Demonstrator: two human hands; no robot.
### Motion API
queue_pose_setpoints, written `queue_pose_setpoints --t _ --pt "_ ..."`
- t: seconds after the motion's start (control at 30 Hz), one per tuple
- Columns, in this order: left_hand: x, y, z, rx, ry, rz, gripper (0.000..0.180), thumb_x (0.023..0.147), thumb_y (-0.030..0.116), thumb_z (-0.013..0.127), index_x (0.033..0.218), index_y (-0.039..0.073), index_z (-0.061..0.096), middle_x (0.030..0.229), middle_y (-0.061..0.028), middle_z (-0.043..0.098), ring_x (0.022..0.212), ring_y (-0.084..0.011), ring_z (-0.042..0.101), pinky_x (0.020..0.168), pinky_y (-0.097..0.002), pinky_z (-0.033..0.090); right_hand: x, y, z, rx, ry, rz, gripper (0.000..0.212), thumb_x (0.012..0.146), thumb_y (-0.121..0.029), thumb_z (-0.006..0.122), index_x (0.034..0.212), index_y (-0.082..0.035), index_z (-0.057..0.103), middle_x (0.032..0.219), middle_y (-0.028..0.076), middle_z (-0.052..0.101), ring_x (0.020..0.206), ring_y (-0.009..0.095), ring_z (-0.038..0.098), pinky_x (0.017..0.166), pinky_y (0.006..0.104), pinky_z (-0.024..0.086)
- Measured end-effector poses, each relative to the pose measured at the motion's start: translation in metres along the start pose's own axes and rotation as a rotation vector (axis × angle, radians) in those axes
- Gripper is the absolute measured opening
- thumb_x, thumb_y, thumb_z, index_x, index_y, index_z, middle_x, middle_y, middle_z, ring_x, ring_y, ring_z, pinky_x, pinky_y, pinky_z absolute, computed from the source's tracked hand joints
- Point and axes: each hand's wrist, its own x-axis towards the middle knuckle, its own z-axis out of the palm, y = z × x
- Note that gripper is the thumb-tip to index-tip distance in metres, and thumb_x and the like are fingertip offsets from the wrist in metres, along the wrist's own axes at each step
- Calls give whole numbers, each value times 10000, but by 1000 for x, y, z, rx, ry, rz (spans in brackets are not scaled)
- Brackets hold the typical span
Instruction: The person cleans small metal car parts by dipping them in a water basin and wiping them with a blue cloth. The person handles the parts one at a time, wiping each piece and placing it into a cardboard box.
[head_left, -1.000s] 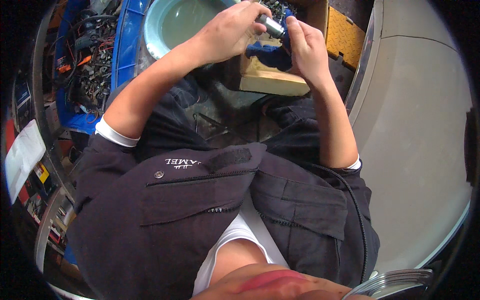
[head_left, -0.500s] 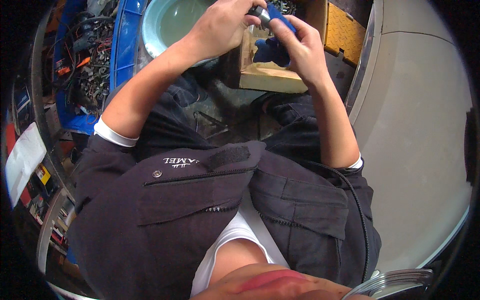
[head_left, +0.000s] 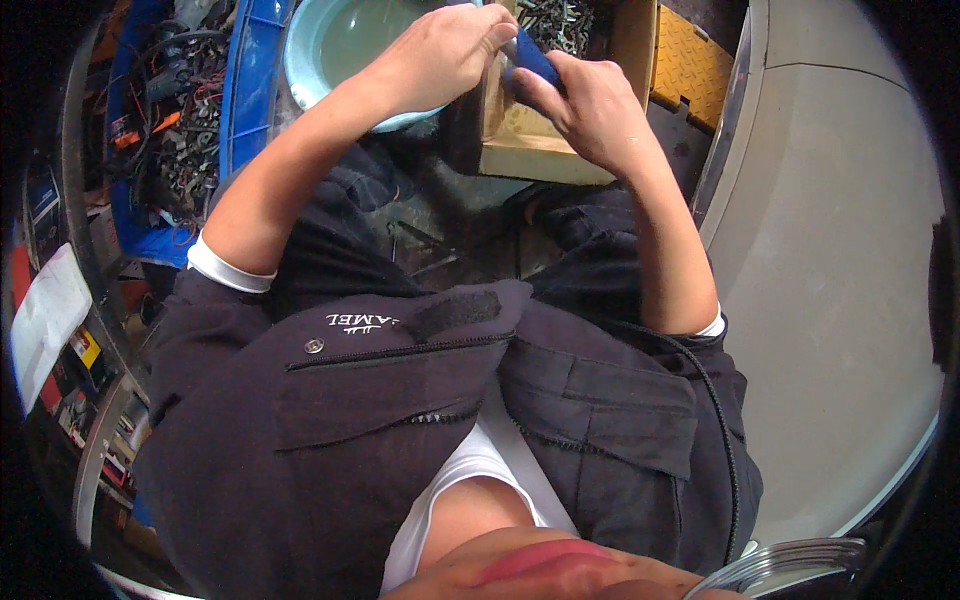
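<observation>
Over a wooden box, both my hands work close together at the top of the view. My left hand is closed with its fingertips around a small metal cylindrical part, now mostly hidden by the fingers. A blue cloth is gripped in my right hand, its thumb pressing along it. The cloth touches the part near my left fingertips. Below lies the open wooden box, with many small metal pieces at its far end.
A pale blue basin of cloudy liquid stands left of the box. Further left, a blue crate holds jumbled metal parts and cables. A yellow textured plate lies right of the box, beside a large grey panel.
The hanging end of the blue cloth is no longer visible below my right hand. My right hand has turned, its back now showing more, and the metal part has become mostly covered.
</observation>
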Motion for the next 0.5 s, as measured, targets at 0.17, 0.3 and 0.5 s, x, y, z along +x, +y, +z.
queue_pose_setpoints --t 0.17,0.3,0.5 --pt "8 13 -1 23 323 362 259 1064 222 452 1130 17 597 708 -106 560 694 -271 599 679 -375 473 -1 -1 -9 385 -35 36 471 1016 -402 556 825 26 609 687 241 602 673 411 649 633 442 499" --pt "6 24 -15 5 288 334 227 873 11 592 1099 4 606 933 -188 588 856 -378 587 779 -411 484 -4 5 0 950 -61 25 502 1075 -414 461 760 -32 545 614 -2 468 554 131 421 525 318 363" --pt "10 31 -21 171 379 467 192 894 50 595 1081 18 628 887 -156 599 848 -351 584 778 -398 476 -2 4 4 968 4 10 464 1064 -410 502 780 -46 549 608 -33 470 546 125 442 515 327 369"
